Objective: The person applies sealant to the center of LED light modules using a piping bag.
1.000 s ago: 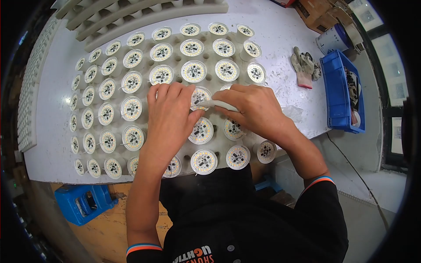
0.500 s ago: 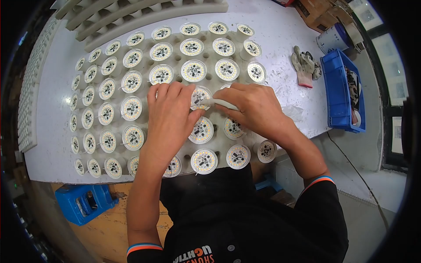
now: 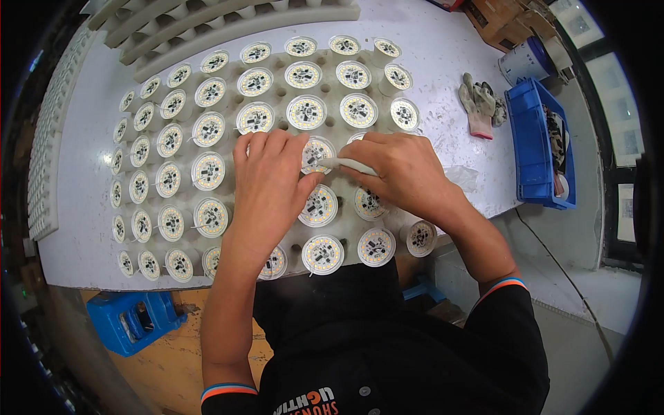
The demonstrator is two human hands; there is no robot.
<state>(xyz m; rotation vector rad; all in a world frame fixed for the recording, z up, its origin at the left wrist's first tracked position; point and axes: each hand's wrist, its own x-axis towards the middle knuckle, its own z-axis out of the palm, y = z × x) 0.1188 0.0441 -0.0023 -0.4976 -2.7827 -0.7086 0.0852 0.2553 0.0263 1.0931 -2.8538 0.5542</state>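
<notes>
Rows of round LED lamp units with white rims stand in a pale foam tray on the table. My right hand is closed round a whitish rod-like tool, whose tip reaches over one lamp unit between my hands. My left hand rests at that unit's left side, thumb and fingers bent about its edge; whether they pinch a wire or the rim is too small to tell. Just below my left thumb sits another lamp unit.
Empty foam trays lie at the back left, another along the left edge. To the right are gloves, a blue crate with items and a white bucket. A blue stool stands below the table.
The tool's tip and shaft have shifted slightly over the same lamp unit. Both hands have stayed almost in place.
</notes>
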